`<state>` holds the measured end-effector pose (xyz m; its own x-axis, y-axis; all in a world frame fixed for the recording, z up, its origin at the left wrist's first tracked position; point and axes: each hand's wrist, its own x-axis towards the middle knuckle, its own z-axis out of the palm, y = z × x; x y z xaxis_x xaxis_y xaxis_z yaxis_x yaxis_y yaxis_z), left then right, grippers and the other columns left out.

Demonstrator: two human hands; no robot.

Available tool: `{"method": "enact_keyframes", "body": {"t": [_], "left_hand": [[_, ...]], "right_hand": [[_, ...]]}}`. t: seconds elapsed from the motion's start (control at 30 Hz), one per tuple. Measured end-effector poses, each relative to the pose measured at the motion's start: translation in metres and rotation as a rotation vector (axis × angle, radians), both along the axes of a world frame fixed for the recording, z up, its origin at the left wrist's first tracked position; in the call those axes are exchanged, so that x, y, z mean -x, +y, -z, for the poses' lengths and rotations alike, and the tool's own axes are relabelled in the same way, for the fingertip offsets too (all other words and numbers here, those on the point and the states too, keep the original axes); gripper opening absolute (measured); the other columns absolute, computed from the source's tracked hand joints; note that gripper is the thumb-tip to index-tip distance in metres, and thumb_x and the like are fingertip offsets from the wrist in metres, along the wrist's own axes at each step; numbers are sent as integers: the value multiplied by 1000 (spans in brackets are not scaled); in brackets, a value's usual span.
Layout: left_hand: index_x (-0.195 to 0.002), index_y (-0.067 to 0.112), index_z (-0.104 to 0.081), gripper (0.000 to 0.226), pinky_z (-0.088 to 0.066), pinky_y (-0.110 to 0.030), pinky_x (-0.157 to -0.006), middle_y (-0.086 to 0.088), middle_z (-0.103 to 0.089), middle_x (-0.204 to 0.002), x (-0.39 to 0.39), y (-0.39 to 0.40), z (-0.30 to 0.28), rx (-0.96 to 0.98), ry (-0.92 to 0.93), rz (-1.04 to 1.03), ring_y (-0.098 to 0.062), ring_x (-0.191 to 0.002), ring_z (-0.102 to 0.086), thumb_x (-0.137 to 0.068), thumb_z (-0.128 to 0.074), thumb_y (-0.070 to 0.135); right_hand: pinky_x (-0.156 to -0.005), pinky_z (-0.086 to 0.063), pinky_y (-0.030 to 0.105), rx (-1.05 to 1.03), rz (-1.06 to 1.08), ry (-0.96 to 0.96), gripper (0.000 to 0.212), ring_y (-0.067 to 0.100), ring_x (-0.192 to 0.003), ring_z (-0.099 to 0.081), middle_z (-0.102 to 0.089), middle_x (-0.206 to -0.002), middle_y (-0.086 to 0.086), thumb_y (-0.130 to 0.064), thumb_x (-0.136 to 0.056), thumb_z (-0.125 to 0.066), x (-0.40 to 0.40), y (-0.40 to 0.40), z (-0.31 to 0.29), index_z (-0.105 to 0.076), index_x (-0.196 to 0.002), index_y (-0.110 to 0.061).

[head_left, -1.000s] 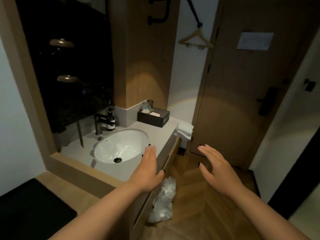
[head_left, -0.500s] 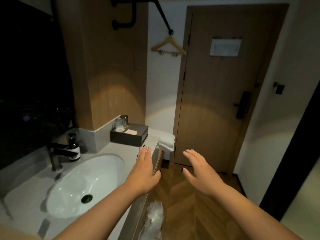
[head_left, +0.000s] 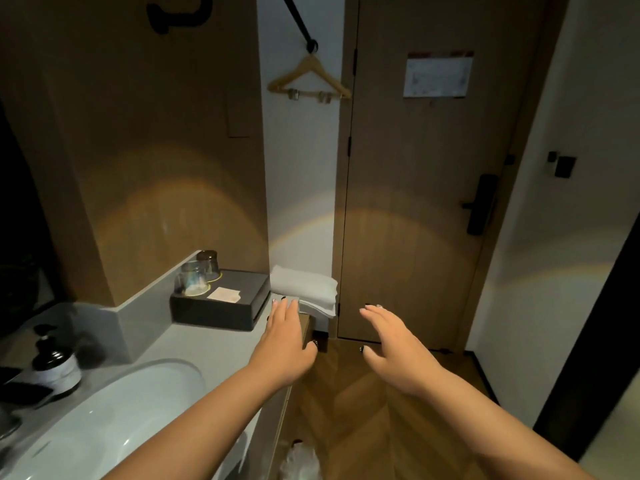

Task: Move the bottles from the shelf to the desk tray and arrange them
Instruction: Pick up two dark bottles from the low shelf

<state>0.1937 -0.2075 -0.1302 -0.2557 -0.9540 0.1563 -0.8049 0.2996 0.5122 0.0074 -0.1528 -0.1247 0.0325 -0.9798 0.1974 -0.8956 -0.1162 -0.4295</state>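
Over the right end of the grey vanity counter, both hands are out in front, palms down, fingers straight and slightly spread, holding nothing. Left hand hovers above the counter's corner; right hand floats over the herringbone wood floor, well clear of the counter. One bottle in sight: a dark pump bottle with a pale label, standing upright at the far left beside the white oval basin, its long axis vertical and the pump head on top; which way the nozzle faces is too blurred to call. Smooth matte black box at the counter's back, two clear glasses upside down on it. Folded white towels just beyond. Wooden hanger on a black rail, closed wood-grain door ahead.
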Motion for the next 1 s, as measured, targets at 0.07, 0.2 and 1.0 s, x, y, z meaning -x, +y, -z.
{"method": "enact_keyframes", "body": {"t": [0.07, 0.2, 1.0], "left_hand": [[-150, 15, 0, 80, -12, -37, -117, -3, 4, -160, 25, -25, 3, -11, 19, 11, -20, -146, 9, -92, -53, 30], [-150, 11, 0, 81, -12, -34, -117, -4, 3, -160, 81, -75, 3, -22, 62, 4, -19, -147, 4, -92, -51, 32], [-150, 10, -5, 77, -21, -33, -114, -6, -5, -159, 215, -323, 45, -123, 57, -125, -18, -147, -2, -91, -53, 27]], "right_hand": [[-116, -18, 28, -16, 0, -1, 62, 8, -146, -9, -18, -157, -9, -29, -95, -50, 23, -25, 3, -21, -149, -27], [-116, -17, 28, -43, 4, -33, 62, 8, -145, -11, -16, -158, -10, -30, -95, -49, 77, -69, 5, -19, -149, -28], [-114, -20, 27, -171, -150, -42, 62, 12, -145, -14, -14, -158, -6, -31, -95, -48, 244, -340, 43, -20, -149, -24]]}}
